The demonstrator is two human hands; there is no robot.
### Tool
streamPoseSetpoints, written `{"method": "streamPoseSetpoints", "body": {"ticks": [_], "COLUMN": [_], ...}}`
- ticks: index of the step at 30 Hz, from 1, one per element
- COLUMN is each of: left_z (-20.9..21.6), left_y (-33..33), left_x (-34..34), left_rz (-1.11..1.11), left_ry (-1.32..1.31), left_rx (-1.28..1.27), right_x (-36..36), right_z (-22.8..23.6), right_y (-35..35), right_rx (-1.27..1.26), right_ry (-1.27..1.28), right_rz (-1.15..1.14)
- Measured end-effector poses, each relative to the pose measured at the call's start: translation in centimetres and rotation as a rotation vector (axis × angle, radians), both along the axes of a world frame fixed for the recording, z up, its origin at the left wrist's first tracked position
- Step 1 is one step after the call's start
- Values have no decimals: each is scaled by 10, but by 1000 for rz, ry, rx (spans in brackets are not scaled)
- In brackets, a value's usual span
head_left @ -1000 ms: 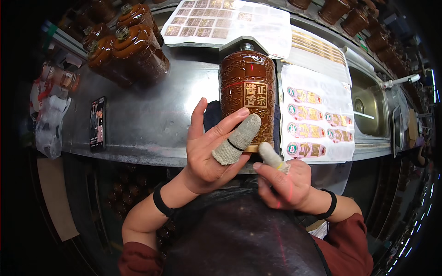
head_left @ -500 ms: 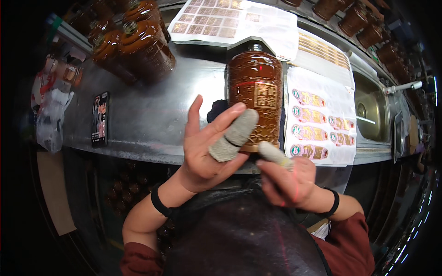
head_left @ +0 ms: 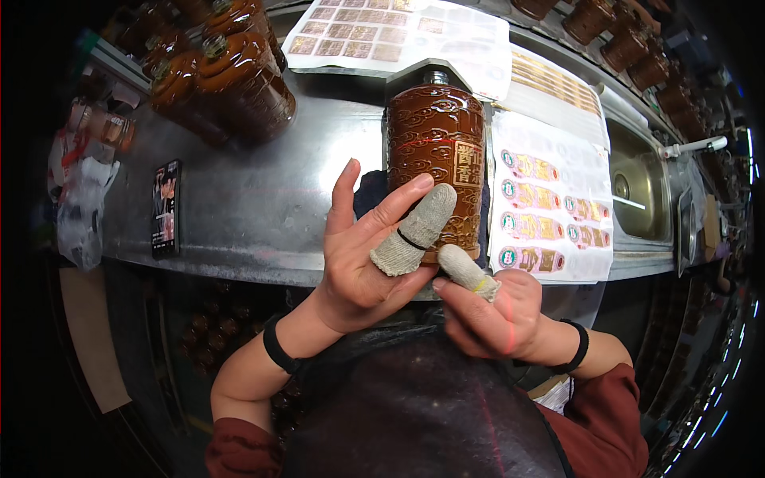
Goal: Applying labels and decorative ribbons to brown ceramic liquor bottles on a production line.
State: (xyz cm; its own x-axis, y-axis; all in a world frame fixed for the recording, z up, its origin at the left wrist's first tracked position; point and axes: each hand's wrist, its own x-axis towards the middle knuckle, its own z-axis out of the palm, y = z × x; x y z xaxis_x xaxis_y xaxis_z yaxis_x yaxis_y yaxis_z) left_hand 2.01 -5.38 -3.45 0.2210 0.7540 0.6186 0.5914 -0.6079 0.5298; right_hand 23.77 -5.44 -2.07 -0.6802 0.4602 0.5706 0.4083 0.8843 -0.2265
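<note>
Steel counter (head_left: 239, 199): one brown bottle (head_left: 434, 159), two hands (head_left: 362, 263), three label sheets (head_left: 550, 199).

Glossy brown ceramic-looking bottle (head_left: 435, 159) w/ embossed swirls stands on dull, scuffed sheet-metal counter (head_left: 263, 199). Rough grey knit cloth caps one finger on left hand (head_left: 362, 263) and right hand (head_left: 490, 315). Shiny paper sticker sheets (head_left: 550, 207) alongside.

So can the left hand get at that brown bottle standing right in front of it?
Probably yes. The left hand is open, fingers spread, right beside the brown bottle on the metal counter, with nothing between them. The right hand sits lower, out of the way.
</note>
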Motion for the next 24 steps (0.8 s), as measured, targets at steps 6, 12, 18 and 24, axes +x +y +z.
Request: {"method": "streamPoseSetpoints", "body": {"ticks": [6, 12, 18, 24], "left_z": [-12, 15, 10, 9], "left_y": [-5, 7, 11, 10], "left_x": [-11, -9, -5, 2], "left_rz": [83, -89, -116, -74], "left_ry": [14, 45, 69, 75], "left_rx": [48, -1, 30, 30], "right_x": [-13, 13, 8, 0], "right_z": [10, -9, -14, -6], "right_y": [2, -4, -10, -4], "right_rx": [38, -105, -177, -16], "right_ry": [-204, 54, 144, 62], "right_rz": [99, -5, -33, -16]}}
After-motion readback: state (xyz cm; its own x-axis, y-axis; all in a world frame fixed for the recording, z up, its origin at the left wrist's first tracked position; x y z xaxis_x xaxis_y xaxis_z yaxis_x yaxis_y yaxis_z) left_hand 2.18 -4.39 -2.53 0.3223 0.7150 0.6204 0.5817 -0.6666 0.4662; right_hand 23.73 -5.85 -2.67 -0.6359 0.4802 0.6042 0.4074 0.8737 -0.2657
